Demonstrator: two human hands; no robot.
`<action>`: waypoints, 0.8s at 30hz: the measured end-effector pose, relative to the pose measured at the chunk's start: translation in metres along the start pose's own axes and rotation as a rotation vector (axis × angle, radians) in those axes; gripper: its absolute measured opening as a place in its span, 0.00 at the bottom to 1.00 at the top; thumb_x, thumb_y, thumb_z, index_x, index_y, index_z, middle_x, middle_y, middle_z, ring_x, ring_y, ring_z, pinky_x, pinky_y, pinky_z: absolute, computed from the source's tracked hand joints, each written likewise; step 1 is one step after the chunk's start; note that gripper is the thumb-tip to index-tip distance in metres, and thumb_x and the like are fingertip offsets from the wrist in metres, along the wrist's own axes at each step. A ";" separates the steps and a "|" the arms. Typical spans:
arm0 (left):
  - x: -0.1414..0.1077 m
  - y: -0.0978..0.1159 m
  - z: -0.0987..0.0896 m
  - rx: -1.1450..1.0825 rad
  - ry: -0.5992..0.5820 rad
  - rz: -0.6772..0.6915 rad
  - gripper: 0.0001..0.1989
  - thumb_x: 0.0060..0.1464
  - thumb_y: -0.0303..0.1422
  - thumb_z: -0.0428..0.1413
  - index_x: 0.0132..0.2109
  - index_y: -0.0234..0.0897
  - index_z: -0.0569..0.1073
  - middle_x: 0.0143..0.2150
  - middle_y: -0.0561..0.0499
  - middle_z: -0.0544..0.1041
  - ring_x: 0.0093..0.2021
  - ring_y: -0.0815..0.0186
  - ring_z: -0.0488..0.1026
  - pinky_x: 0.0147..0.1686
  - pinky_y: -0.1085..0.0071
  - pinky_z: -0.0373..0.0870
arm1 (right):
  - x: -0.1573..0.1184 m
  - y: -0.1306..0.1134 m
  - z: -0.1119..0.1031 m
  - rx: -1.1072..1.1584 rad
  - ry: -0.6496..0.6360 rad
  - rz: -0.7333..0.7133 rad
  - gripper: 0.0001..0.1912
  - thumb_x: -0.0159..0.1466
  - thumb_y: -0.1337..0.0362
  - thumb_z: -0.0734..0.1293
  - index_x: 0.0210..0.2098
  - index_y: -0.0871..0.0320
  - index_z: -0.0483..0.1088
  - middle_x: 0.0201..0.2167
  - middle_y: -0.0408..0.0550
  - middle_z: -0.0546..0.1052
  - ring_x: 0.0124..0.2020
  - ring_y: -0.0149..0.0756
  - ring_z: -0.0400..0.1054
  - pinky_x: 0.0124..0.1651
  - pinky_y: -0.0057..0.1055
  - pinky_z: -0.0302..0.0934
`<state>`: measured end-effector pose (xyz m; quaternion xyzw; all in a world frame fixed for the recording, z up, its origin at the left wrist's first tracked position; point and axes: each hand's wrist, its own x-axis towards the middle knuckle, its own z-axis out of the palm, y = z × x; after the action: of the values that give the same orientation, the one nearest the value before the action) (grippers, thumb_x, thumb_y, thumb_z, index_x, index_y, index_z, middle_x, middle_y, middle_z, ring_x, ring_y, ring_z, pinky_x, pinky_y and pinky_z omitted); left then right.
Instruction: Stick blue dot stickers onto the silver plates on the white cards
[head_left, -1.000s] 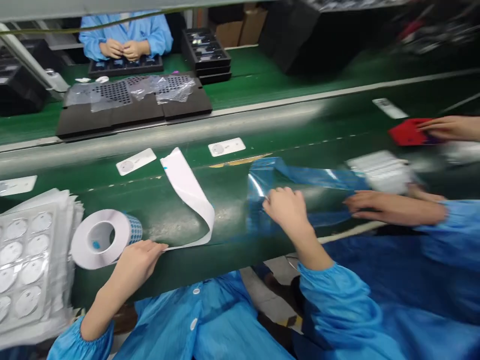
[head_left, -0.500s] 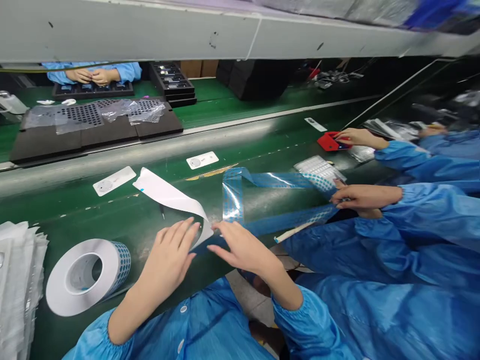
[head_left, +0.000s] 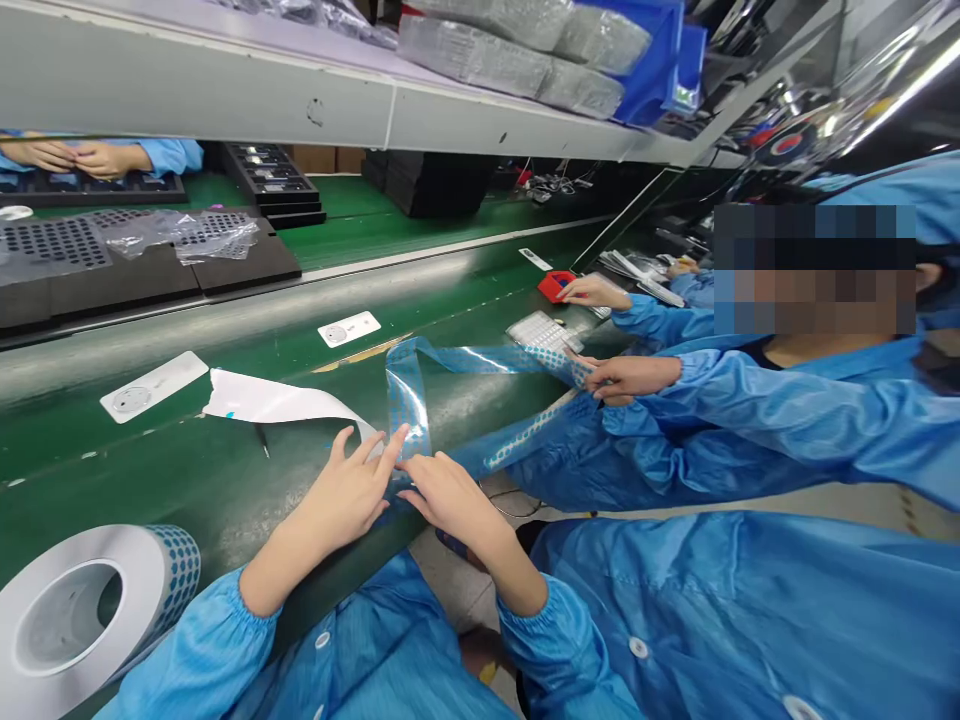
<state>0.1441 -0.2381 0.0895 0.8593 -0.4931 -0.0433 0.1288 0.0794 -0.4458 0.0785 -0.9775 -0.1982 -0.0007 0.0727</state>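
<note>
My left hand (head_left: 349,490) reaches over the near edge of the green bench, its fingers spread and touching the end of a white paper strip (head_left: 277,397). Close beside it, my right hand (head_left: 446,495) rests its fingertips at the blue film strip (head_left: 409,400), thumb apart from the fingers. The white strip curls up from the bench toward my fingertips. From there the blue film, with rows of dots, bends and stretches right to a co-worker's hand (head_left: 634,378). A large white roll with blue dots (head_left: 176,575) stands at the lower left.
Two white cards (head_left: 154,387) with round marks lie on the green bench (head_left: 225,500). A thin dark tool (head_left: 261,440) is near the white strip. A clear tray (head_left: 541,332) and a red holder (head_left: 555,287) sit rightward. A shelf (head_left: 450,125) hangs overhead.
The view has swung to the right, so bench items sit further left. My left fingers have spread and moved close to the right hand, over the strip's end.
</note>
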 end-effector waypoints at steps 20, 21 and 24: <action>-0.064 -0.032 -0.005 -0.107 -0.056 -0.435 0.16 0.62 0.28 0.58 0.55 0.46 0.76 0.53 0.44 0.79 0.65 0.42 0.63 0.64 0.26 0.50 | 0.007 0.027 -0.002 0.224 0.430 0.094 0.19 0.79 0.58 0.55 0.48 0.55 0.77 0.42 0.55 0.72 0.48 0.49 0.66 0.51 0.45 0.62; -0.063 -0.031 -0.003 -0.092 -0.039 -0.440 0.13 0.61 0.30 0.60 0.52 0.45 0.77 0.57 0.43 0.77 0.69 0.38 0.59 0.64 0.25 0.48 | 0.005 0.018 -0.001 0.233 0.476 0.076 0.19 0.78 0.59 0.56 0.48 0.54 0.78 0.40 0.54 0.71 0.46 0.49 0.65 0.50 0.46 0.62; -0.059 -0.028 0.001 -0.004 0.031 -0.393 0.10 0.60 0.31 0.61 0.48 0.43 0.78 0.70 0.40 0.65 0.76 0.32 0.44 0.66 0.22 0.42 | 0.000 -0.010 0.010 0.408 0.573 -0.005 0.17 0.78 0.63 0.58 0.49 0.53 0.79 0.31 0.49 0.71 0.34 0.43 0.66 0.41 0.41 0.61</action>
<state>0.1371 -0.1739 0.0784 0.9393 -0.3138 -0.0555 0.1272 0.0748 -0.4354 0.0704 -0.9024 -0.1680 -0.2355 0.3193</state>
